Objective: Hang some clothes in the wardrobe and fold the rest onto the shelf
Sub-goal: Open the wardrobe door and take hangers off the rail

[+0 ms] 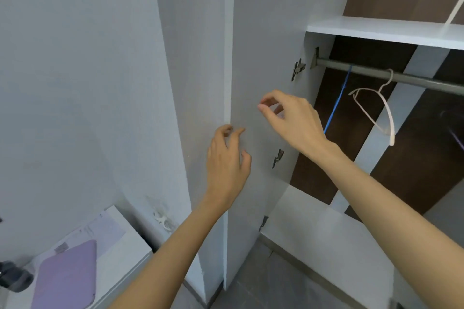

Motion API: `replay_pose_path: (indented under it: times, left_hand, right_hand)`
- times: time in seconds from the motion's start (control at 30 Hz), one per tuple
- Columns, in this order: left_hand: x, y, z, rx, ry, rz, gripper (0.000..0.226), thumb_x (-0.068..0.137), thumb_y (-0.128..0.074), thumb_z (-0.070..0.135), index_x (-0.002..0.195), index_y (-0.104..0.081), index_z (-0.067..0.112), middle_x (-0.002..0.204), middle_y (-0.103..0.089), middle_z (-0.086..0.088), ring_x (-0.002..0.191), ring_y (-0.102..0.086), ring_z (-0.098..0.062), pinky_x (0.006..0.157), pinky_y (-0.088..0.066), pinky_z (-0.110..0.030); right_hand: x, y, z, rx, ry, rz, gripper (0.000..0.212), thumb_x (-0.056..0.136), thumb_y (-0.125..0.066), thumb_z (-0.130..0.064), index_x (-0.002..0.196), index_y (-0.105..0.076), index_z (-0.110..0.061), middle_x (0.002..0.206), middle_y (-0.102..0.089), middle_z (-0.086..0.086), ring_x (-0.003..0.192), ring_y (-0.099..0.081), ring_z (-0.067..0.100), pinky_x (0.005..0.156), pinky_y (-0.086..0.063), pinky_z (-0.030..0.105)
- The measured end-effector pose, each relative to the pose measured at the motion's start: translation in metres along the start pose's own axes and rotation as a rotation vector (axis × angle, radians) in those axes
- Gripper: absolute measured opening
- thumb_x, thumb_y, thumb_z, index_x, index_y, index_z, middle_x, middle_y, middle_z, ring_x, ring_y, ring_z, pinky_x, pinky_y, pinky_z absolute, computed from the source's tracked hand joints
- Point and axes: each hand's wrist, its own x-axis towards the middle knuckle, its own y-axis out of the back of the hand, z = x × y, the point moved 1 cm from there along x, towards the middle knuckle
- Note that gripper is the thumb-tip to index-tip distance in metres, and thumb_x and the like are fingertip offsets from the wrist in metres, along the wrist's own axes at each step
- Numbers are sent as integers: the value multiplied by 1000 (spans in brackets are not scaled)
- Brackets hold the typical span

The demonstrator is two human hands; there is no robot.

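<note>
The white wardrobe door (251, 32) stands swung open in the middle of the view. My left hand (226, 165) is at its free edge, fingers loosely curled, fingertips touching the panel. My right hand (291, 120) hovers in front of the door's inner face with relaxed fingers and holds nothing. Inside the wardrobe a grey rail (391, 76) runs under a white shelf (376, 30). A single white hanger (376, 110) hangs empty on the rail. No clothes are in view.
A blue cord (336, 105) hangs behind the rail at the wardrobe's left side. Metal hinges (297, 69) sit on the door's inner edge. At lower left a white cabinet (120, 238) carries a purple flat pad (67, 276). The wardrobe's white bottom board (313, 221) lies below.
</note>
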Motion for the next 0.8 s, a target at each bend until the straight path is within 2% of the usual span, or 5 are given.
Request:
replay_pose_path:
  times: [0.13,0.23,0.33,0.47,0.8]
  left_hand:
    - [7,-8,11,54,-177,23,33,80,-65,-1,112,-65,7,115,-63,-9,100,-59,-28,82,-50,-40]
    - [14,-29,29,-24,-224,-48,32,82,-63,0,114,-64,8,109,-64,-7,94,-61,-24,78,-49,-31]
    - [23,-60,46,-92,-191,-146,36,86,-60,5,122,-59,11,112,-62,-4,100,-58,-20,80,-43,-25]
    - [44,-117,67,-114,-177,-280,44,88,-56,10,131,-51,15,124,-56,0,112,-52,-19,87,-44,-31]
    - [136,-291,107,-160,-59,-435,52,92,-54,16,141,-38,16,137,-44,-3,120,-49,-21,89,-41,-31]
  right_hand:
    - [-29,15,40,-41,-70,96,23,96,-52,-42,110,-62,-27,101,-61,-19,84,-60,5,70,-56,35]
    - [-48,28,74,-65,-171,122,20,96,-54,-38,109,-62,-26,96,-60,-18,81,-60,5,69,-57,33]
    - [-60,42,109,-86,-280,147,18,95,-57,-33,109,-63,-25,98,-66,-13,80,-61,6,67,-56,26]
    - [-71,57,156,-127,-390,200,15,93,-61,-29,106,-65,-23,93,-61,-17,74,-59,2,63,-45,10]
    - [-41,60,306,-177,-500,137,16,91,-65,-29,107,-63,-28,91,-55,-21,67,-53,-3,63,-36,4]
